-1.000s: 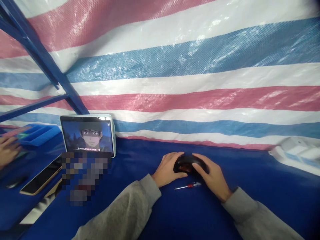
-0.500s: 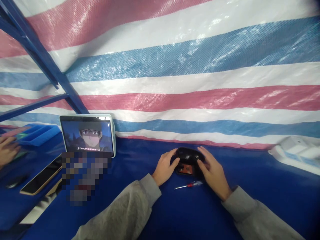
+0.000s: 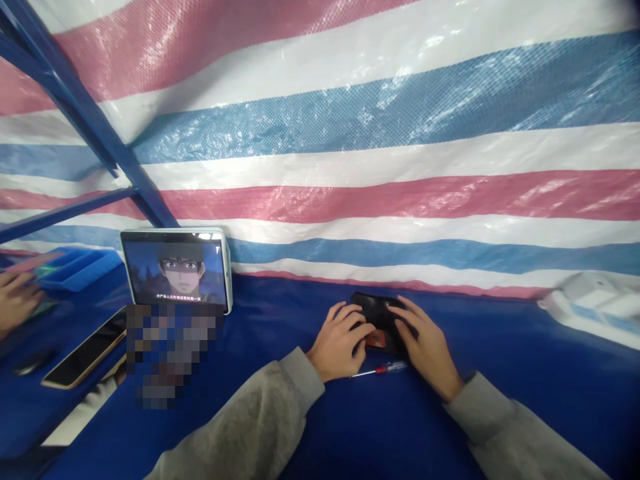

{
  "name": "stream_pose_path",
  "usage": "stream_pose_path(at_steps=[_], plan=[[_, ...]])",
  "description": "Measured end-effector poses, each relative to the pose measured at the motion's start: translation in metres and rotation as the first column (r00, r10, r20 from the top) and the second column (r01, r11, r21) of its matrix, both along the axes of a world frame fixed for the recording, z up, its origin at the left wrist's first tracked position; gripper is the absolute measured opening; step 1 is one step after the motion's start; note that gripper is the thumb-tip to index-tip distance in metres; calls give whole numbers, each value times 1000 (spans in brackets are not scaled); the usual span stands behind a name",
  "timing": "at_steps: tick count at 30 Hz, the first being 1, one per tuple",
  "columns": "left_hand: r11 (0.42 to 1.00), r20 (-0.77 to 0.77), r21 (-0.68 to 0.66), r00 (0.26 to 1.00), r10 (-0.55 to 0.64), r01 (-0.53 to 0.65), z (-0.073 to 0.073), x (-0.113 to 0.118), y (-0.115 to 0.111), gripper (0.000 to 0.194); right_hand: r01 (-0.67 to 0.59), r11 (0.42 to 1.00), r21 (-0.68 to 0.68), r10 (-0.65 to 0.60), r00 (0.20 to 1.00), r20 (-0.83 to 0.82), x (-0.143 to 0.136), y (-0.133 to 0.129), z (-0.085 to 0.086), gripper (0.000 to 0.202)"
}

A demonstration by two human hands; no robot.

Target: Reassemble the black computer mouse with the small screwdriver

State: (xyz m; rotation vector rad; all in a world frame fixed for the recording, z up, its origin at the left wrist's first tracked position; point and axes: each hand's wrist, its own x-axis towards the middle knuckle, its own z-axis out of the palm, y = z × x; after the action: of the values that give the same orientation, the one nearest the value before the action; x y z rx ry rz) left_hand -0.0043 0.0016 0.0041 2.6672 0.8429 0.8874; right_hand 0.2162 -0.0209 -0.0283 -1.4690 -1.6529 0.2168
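A glossy black shell (image 3: 375, 307), which looks like a computer mouse's top cover, is tilted up at the far side of an orange-brown circuit board (image 3: 377, 339). My right hand (image 3: 425, 337) grips the shell's right side, thumb on the near face. My left hand (image 3: 343, 340) is curled over the left end of the board, its fingertips at the shell's lower left edge; what they press on is partly hidden. Just nearer to me lies a small screwdriver (image 3: 383, 369) with a red and clear handle, its tip close under my left hand.
A tablet (image 3: 175, 270) playing a cartoon stands at the left. Beside it are a phone (image 3: 87, 350), a dark mouse-like object (image 3: 33, 362), a blue tray (image 3: 75, 270) and another person's hand (image 3: 17, 300). White packaging (image 3: 595, 307) lies at the right, before a striped tarp (image 3: 400, 200).
My left hand has moved off the shell's left side, down and right over the circuit board. The shell has tilted in my right hand, which stays nearly in place.
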Motion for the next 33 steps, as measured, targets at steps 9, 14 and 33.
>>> stream_pose_path(at_steps=[9,14,33], plan=[[1000,44,-15,999,12,-11,3,0,1,33,16,1000,-2,-16,1000,-14,-2,-3,6,30],[998,157,47,987,31,-39,9,5,0,29,64,990,124,-53,994,-91,-3,-11,17,26],[994,293,102,956,-7,-24,2,18,11,31,-9,991,135,12,1000,-26,-12,-11,20,36]])
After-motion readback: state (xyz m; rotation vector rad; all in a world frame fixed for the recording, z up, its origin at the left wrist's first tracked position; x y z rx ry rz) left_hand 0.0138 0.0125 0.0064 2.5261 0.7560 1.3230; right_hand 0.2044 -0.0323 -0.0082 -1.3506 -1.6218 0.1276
